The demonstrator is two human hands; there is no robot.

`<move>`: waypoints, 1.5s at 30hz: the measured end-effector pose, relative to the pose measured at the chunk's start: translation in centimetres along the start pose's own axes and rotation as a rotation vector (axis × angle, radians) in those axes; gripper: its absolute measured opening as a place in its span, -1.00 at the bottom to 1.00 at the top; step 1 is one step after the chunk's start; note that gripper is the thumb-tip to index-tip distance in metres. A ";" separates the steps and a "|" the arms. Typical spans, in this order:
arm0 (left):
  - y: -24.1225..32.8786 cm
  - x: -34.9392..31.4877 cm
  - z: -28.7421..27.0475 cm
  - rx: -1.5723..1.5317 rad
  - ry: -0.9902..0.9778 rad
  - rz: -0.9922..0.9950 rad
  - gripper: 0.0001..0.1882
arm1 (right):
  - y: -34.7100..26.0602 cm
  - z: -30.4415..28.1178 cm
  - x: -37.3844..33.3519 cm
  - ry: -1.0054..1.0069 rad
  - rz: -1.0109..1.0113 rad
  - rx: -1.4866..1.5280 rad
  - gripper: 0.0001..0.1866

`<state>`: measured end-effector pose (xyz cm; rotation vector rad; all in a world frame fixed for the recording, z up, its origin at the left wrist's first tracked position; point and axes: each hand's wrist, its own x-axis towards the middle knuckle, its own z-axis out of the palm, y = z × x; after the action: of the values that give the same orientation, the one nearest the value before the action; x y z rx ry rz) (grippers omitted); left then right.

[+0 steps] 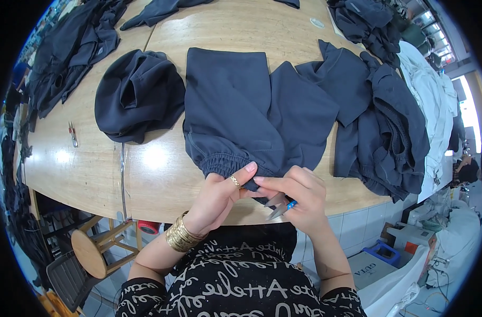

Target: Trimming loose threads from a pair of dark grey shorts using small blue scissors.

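A dark navy garment (227,90) with a gathered elastic band lies spread on the table before me, looking like trousers. At its near edge, my left hand (220,198) pinches the gathered band between thumb and fingers. Right beside it, my right hand (303,198) is closed, with thumb and forefinger pressed to the same cloth. Small thread snips (278,207), with metal blades and a blue part, are tucked in the right hand, the blades pointing towards the left hand. The exact spot between the fingertips is partly hidden.
A bundled dark garment (138,100) lies left on the wooden table (161,185), with a small metal tool (73,134) farther left. Dark garments (394,132) are heaped at right, beside pale cloth (423,95). A wooden stool (95,251) stands below the table's left edge.
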<state>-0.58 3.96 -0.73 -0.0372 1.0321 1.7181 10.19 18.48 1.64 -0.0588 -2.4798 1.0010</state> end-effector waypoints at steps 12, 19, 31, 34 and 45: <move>0.7 0.0 0.7 -0.056 0.042 0.088 -0.64 | 1.1 -3.5 -1.3 -0.171 0.127 0.682 -0.91; 0.1 -0.2 0.4 -0.028 0.041 0.104 -0.68 | 0.2 1.3 -1.0 0.159 0.063 0.065 -0.58; 0.3 0.2 0.0 0.087 0.053 0.156 -0.68 | 0.7 -5.4 -0.7 -0.602 0.249 0.837 -0.74; 0.2 0.4 0.7 0.017 0.026 0.191 -0.76 | 0.2 -5.3 -1.3 -0.660 0.074 1.134 -0.73; -0.4 0.0 0.5 -0.095 -0.043 0.022 -0.75 | 0.2 0.8 -0.7 0.167 -0.108 -0.070 -0.67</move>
<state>-0.02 4.24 -0.68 -0.0501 0.9220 1.7801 10.50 17.99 0.72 -0.0290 -2.3387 0.8293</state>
